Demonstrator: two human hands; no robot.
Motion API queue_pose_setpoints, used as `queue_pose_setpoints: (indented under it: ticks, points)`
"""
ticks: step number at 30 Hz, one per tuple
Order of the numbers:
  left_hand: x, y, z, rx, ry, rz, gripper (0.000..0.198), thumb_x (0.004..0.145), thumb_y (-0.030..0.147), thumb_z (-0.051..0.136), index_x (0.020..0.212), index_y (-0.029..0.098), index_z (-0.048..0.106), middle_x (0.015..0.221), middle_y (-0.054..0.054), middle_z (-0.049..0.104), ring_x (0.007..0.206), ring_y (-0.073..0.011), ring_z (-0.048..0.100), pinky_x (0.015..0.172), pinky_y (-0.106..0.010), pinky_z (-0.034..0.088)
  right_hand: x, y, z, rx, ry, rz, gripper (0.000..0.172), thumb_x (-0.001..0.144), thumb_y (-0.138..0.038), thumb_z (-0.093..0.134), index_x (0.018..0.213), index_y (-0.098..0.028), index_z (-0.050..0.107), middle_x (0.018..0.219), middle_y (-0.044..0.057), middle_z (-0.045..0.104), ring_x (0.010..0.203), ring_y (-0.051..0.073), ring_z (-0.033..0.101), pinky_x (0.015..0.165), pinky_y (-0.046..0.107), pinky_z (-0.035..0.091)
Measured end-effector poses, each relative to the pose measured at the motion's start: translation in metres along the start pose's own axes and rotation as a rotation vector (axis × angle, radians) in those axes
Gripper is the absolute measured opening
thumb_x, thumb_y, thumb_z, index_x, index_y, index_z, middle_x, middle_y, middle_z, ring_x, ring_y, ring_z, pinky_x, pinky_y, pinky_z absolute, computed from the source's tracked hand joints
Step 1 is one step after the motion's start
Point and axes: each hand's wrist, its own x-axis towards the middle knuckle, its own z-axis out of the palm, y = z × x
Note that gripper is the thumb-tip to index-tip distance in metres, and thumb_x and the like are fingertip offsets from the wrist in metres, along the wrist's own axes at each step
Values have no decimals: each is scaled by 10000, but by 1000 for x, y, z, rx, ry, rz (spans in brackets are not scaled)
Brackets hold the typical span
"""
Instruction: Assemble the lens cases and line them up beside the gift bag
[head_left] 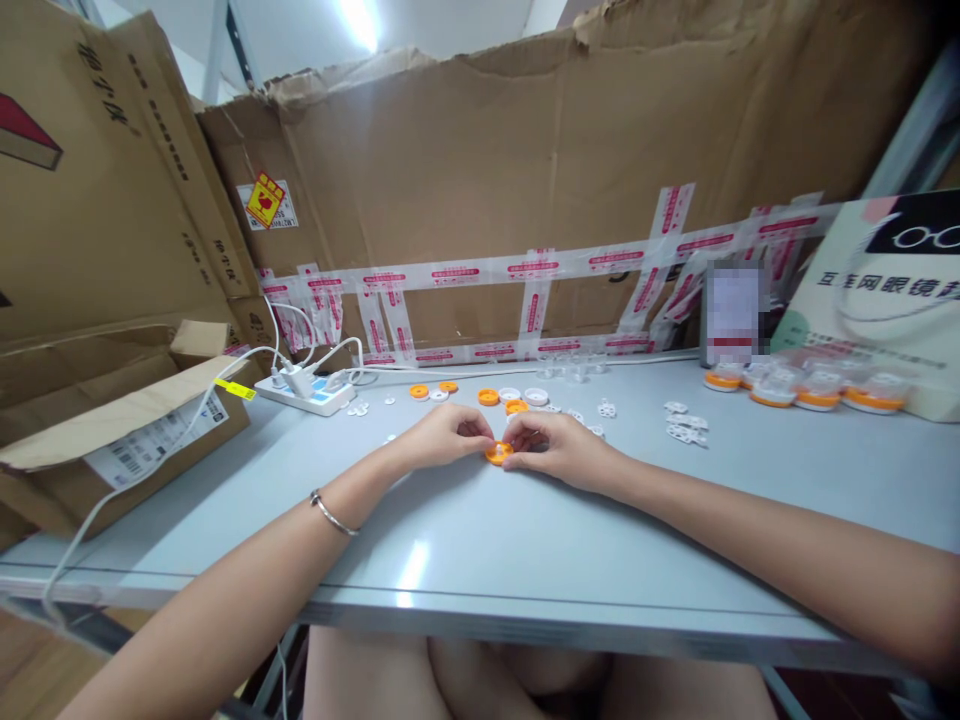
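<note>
Between my two hands, low over the grey table, is an orange round plastic ring with a small white piece inside it. My left hand pinches its left edge, and a metal bracelet circles that wrist. The fingers of my right hand close on the right side of the same ring. Just beyond my hands lie more orange rings and white rings. Small white perforated pieces are scattered behind my right hand. What the fingertips cover of the ring is hidden.
A white power strip with plugged cables sits at the left, near an open cardboard box. At the right stand several clear-topped orange-and-white round items and more white pieces. A large taped carton walls the back.
</note>
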Motion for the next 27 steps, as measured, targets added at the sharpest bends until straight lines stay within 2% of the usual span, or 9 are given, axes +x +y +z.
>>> queue_pose_setpoints:
  ticks: [12,17,23,27]
  points:
    - [-1,3,0,-21,1,-58,170,687,278,580,741,122,622,722,-11,630,667,-111,542,592,-201,401,-3,-3,0,-278,22,-211,94,749,-262,621,752,-171,643,725,39,669,679,154,589,647,282,448]
    - [0,2,0,-27,7,-72,152,687,263,571,731,126,619,697,-1,618,655,-106,532,593,-201,394,-2,0,0,-350,28,-303,124,778,-269,596,728,-166,645,699,39,651,664,146,570,635,272,423]
    - [0,1,0,-56,-23,-108,173,676,279,595,752,126,622,705,0,615,665,-106,525,601,-204,388,-2,-1,0,-362,6,-303,245,816,-356,533,725,-159,646,703,59,613,670,155,551,629,279,424]
    - [0,1,0,-63,-56,-107,195,685,307,606,754,126,626,702,-1,612,665,-105,518,601,-206,383,-2,-1,-1,-358,-13,-265,261,814,-391,527,728,-174,645,708,54,597,676,158,548,630,282,420]
